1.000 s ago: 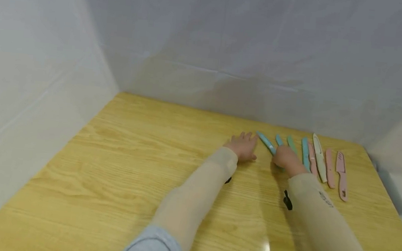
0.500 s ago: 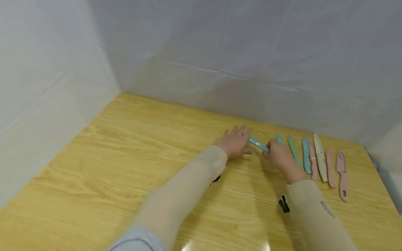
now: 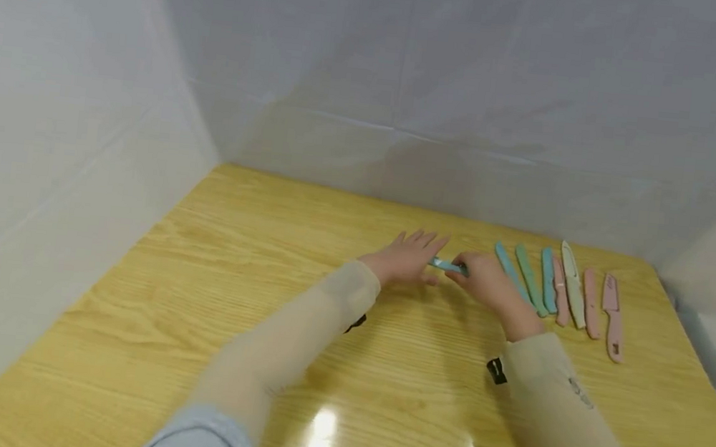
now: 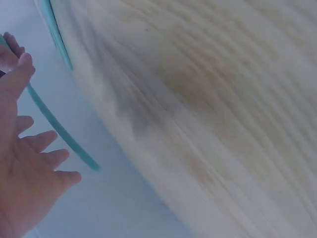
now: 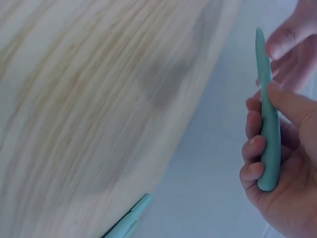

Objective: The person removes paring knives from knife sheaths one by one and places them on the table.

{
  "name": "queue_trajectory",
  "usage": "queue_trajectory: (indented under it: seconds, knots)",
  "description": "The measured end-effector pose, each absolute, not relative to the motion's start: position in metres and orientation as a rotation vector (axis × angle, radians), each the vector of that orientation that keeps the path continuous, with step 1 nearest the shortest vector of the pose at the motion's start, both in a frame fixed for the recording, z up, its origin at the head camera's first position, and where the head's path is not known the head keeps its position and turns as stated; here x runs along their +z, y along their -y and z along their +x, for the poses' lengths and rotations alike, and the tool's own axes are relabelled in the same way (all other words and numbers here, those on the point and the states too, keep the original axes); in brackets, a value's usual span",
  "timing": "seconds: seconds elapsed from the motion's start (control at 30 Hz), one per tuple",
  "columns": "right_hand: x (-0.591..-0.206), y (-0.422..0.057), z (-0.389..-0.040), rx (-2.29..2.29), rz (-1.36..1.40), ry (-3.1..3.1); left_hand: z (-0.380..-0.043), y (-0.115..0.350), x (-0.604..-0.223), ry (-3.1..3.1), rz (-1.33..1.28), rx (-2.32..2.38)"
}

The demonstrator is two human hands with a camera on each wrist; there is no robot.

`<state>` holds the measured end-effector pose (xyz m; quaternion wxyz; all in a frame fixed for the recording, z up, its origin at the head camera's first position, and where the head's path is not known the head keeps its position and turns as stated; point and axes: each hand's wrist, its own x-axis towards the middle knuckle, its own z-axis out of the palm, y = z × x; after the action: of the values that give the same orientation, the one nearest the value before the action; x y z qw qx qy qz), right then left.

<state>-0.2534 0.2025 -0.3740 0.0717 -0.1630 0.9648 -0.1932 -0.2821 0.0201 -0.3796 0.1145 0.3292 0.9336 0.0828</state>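
Note:
My right hand (image 3: 484, 282) grips a light-blue knife (image 5: 270, 134) by its handle, fingers curled round it and thumb along it in the right wrist view. The knife's narrow end points toward my left hand (image 3: 402, 260), which has its fingers straight and spread. From the right wrist view, the left thumb lies close beside the narrow end. In the left wrist view the knife passes behind the left fingers (image 4: 54, 158). Both hands are over the wooden table (image 3: 252, 242), left of a row of other knives.
The row at the back right holds blue knives (image 3: 549, 279), a green knife (image 3: 529, 274), pink knives (image 3: 591, 303) and a cream knife (image 3: 572, 284). A pink knife with a slotted blade end (image 3: 613, 316) lies outermost. Pale sheeting (image 3: 372, 74) hangs behind the table.
My right hand has moved left, away from the row, with the blue knife in its grip. My left hand has shifted left, its fingers still spread.

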Motion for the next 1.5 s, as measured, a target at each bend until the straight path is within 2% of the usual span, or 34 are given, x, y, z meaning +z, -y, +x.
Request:
queue_trajectory:
  seconds: [0.53,1.0,1.5]
  knots:
    - [-0.369,-0.180,-0.228,-0.663,-0.614,-2.940,-0.260,0.002,-0.381,-2.723,1.092,0.145]
    - [-0.366,-0.177,-0.215,-0.746,-0.585,-2.972,-0.254,0.010,-0.377,-2.752,1.140,0.382]
    - [-0.365,-0.165,-0.209,-0.781,-0.716,-2.991,-0.238,0.034,-0.365,-2.810,0.954,0.450]
